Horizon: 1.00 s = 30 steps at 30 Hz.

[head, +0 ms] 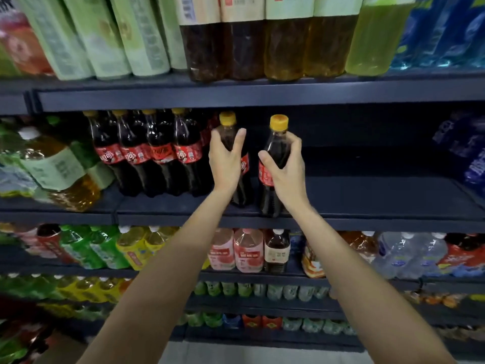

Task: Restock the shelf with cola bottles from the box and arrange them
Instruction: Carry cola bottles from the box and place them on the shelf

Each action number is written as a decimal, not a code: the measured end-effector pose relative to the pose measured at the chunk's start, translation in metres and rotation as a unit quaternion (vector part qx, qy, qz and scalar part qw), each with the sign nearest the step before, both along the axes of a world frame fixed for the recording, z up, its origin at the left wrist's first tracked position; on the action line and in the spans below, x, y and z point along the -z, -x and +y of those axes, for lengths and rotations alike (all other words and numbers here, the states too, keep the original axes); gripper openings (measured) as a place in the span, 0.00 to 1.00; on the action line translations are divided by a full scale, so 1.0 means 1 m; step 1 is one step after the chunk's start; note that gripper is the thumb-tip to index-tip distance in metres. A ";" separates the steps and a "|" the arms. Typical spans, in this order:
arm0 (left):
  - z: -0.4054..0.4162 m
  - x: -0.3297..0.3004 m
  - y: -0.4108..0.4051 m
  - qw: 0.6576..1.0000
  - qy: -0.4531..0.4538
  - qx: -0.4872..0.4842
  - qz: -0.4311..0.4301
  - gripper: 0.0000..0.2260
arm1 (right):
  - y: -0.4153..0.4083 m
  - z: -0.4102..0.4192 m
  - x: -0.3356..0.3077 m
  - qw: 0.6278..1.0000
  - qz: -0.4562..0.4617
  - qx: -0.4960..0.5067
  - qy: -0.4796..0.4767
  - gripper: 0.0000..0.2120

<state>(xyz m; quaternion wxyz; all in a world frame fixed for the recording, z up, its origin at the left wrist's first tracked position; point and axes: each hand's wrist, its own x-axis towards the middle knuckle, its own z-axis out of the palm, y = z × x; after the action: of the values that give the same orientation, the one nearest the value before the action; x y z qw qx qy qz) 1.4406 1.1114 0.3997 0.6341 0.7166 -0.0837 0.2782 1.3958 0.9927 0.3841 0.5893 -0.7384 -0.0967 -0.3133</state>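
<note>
Two cola bottles with yellow caps and red labels stand near the front of the dark shelf (pixel 367 198). My left hand (pixel 225 160) grips the neck and shoulder of the left bottle (pixel 227 119). My right hand (pixel 284 164) grips the upper body of the right bottle (pixel 278 124), whose base sits close to the shelf's front edge. To the left stands a row of several cola bottles (pixel 147 153), touching the bottle in my left hand. The box is not in view.
Bare dark shelf stretches right of the held bottles up to blue packs (pixel 467 153). Large yellow-green tea bottles (pixel 52 169) lean at the left. The shelf above (pixel 236 93) holds big tea bottles; shelves below carry mixed drinks.
</note>
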 end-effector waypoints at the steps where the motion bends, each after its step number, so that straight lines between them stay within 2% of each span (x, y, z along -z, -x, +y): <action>1: 0.002 0.001 -0.009 1.000 -0.011 0.015 0.008 0.18 | -0.007 0.002 0.002 1.000 0.001 0.008 -0.005 0.24; 5: 0.015 0.021 -0.027 0.989 -0.115 0.089 -0.037 0.39 | -0.026 0.004 0.006 0.999 0.006 0.033 -0.006 0.31; 9: 0.030 0.057 -0.020 0.970 -0.217 0.102 -0.029 0.49 | -0.025 0.003 0.021 0.999 0.001 0.033 0.032 0.42; 13: 0.034 0.081 -0.012 0.957 -0.286 0.024 -0.028 0.50 | -0.011 -0.009 0.058 0.988 0.076 0.024 0.133 0.53; 15: 0.033 0.084 -0.013 0.954 -0.299 0.003 -0.026 0.51 | -0.007 -0.015 0.080 0.980 0.123 0.020 0.153 0.50; 18: 0.026 0.083 -0.023 0.955 -0.295 -0.022 -0.022 0.50 | -0.021 -0.020 0.086 0.977 0.141 0.053 0.151 0.43; 22: 0.003 0.076 -0.057 0.955 -0.291 -0.062 0.011 0.48 | -0.069 -0.029 0.076 0.968 0.138 0.096 0.186 0.42; 26: -0.016 0.076 -0.090 0.946 -0.312 -0.089 -0.015 0.43 | -0.118 -0.039 0.073 0.969 0.118 0.115 0.185 0.41; 30: -0.029 0.072 -0.124 0.936 -0.335 -0.106 0.005 0.41 | -0.155 -0.047 0.073 0.969 0.119 0.125 0.177 0.41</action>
<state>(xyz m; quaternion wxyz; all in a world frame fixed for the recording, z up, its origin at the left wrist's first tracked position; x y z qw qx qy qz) 1.5641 1.0824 0.3276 0.3245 0.8935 -0.0925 0.2964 1.5506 0.9455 0.3112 0.4123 -0.8694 0.0133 -0.2720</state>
